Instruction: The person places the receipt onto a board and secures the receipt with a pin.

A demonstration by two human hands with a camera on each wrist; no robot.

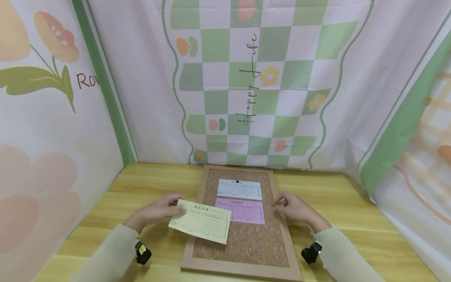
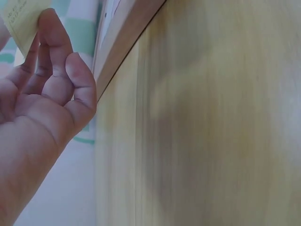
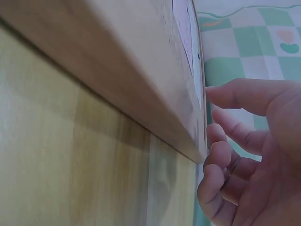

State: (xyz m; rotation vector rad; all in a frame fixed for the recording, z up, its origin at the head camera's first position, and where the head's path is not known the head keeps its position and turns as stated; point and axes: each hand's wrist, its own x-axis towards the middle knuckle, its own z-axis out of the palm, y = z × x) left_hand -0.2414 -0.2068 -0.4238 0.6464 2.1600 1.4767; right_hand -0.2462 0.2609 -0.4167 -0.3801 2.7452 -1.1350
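By its left edge, my left hand [image 1: 160, 211] pinches a yellow printed form slip [image 1: 201, 221], thumb on top and fingers underneath. The slip is tilted over the left part of a wood-framed cork board [image 1: 250, 246] and overlaps a pink form slip [image 1: 246, 211]. Above the pink slip on the cork is a white form slip [image 1: 239, 190] with a small black pin or clip [image 1: 237, 181] at its top edge. Beside the board's right frame, my right hand [image 1: 296, 209] has loosely curled fingers; in the right wrist view nothing shows between thumb and fingertips.
The board lies on a light wooden table [image 1: 141, 184], its far end close to a hanging green-and-white checked curtain [image 1: 246, 98]. Printed cloth also hangs on the left [image 1: 53, 156] and right sides. A black wrist camera [image 1: 142, 252] sits at each sleeve.
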